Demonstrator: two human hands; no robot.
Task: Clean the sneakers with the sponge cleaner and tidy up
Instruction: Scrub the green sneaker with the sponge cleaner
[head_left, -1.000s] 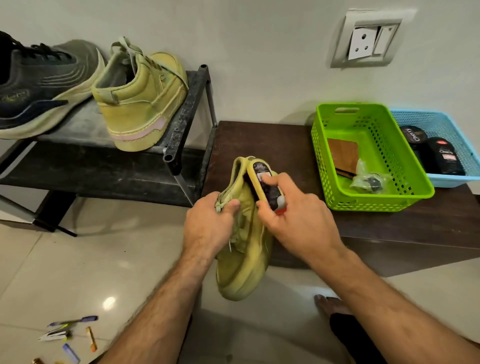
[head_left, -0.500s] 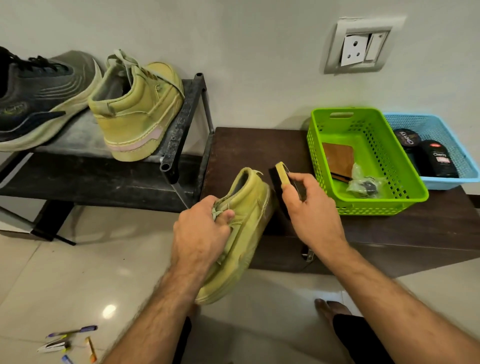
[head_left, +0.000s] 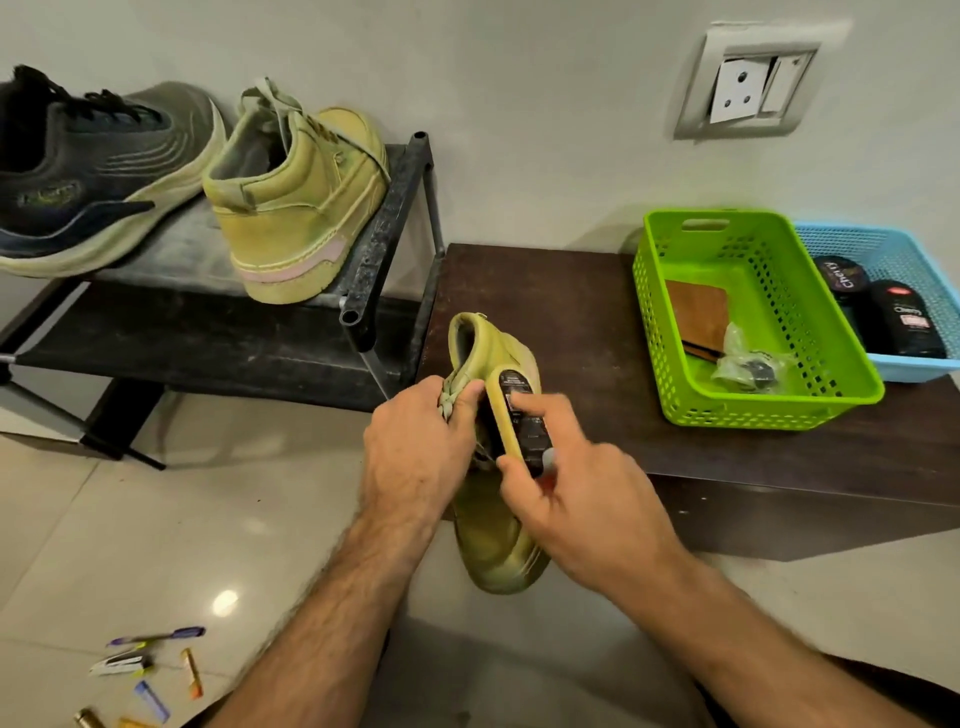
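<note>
- Left hand (head_left: 415, 457) grips the laces of an olive sneaker (head_left: 493, 540), held toe-down near the dark worktop (head_left: 571, 322).
- Right hand (head_left: 582, 499), fingers clamped on the sponge cleaner (head_left: 519, 421), presses it against the sneaker; sponge face hidden.
- Matching sneaker (head_left: 296, 208) stands on the shoe rack (head_left: 384, 228), far left.

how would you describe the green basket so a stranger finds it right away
Look at the dark wooden table under the wall socket. Two baskets sit side by side at its far end. The green basket is the nearer one, beside the blue basket holding black bottles.
</note>
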